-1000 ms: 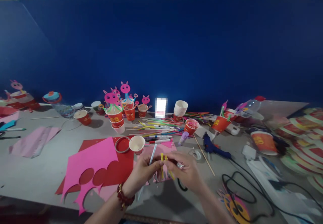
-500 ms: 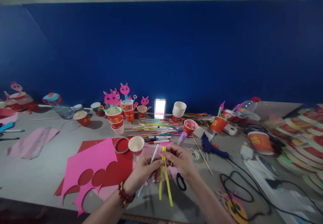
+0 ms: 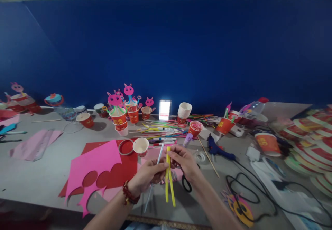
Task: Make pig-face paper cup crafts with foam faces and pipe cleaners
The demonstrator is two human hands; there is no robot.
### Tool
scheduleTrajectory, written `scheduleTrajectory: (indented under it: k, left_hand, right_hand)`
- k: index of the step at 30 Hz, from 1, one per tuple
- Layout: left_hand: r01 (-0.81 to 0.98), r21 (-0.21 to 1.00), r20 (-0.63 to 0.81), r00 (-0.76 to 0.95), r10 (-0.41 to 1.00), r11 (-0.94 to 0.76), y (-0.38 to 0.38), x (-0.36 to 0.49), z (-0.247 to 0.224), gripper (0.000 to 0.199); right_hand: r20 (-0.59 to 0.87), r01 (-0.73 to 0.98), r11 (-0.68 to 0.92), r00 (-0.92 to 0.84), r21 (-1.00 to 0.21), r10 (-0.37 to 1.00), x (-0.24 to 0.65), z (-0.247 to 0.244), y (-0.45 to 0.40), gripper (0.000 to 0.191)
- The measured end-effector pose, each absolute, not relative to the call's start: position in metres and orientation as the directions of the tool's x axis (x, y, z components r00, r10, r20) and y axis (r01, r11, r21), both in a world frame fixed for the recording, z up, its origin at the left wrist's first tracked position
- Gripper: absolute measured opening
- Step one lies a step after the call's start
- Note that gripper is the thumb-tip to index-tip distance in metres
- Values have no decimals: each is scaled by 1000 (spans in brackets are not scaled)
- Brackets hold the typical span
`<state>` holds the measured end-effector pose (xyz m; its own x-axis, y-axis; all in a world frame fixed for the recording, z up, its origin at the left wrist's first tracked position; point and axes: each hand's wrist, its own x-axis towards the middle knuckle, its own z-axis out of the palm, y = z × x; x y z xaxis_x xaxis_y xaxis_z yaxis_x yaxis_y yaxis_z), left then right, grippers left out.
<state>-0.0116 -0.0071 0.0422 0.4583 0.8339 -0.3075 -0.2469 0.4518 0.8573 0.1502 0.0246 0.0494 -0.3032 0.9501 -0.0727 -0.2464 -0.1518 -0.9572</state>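
My right hand (image 3: 183, 160) pinches the upper end of a yellow straw (image 3: 170, 188), whose two legs hang down and spread slightly apart. The thumb and fingers of my left hand (image 3: 155, 171) close on the same straw lower down. A thin pale straw (image 3: 160, 153) also passes through my left hand, slanting down to the left. Beneath my right wrist shows the black handle of scissors (image 3: 186, 183), their blades mostly hidden. Just beyond my left hand stands an open paper cup (image 3: 140, 147), next to a roll of tape (image 3: 126, 147).
Pink sheet with round cutouts (image 3: 94, 161) lies on red paper (image 3: 129, 171) at left. Pens and straws (image 3: 160, 130) spread behind the hands. At right are a blue glue gun (image 3: 218, 149), its black cable (image 3: 250, 174), a wooden stick (image 3: 209, 157) and stacked cups (image 3: 313, 143).
The yellow straw's two legs have drawn closer together. Both hands keep their hold, and the view has shifted slightly.
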Motion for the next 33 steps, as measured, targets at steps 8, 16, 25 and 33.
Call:
scheduleTrajectory:
  k: [8,16,25,33]
  left_hand:
    - [-296,861,-275,413,868,413,-6,-10,33,39]
    - [-290,933,-129,286,950,214,-6,-14,31,40]
    - [-253,967,40,278,960,33,-9,-18,32,38]
    - [-187,981,23,380,925,52,-17,-23,25,35]
  right_hand:
    - [36,-126,8,-223,-992,974,156,51,21,35]
    - [188,420,357,-393,-834,900,172,64,-25,8]
    - [146,327,270,-356,-906,923,166,63,-23,9]
    - [293,391,423,-350,-818,890,165,59,-26,3]
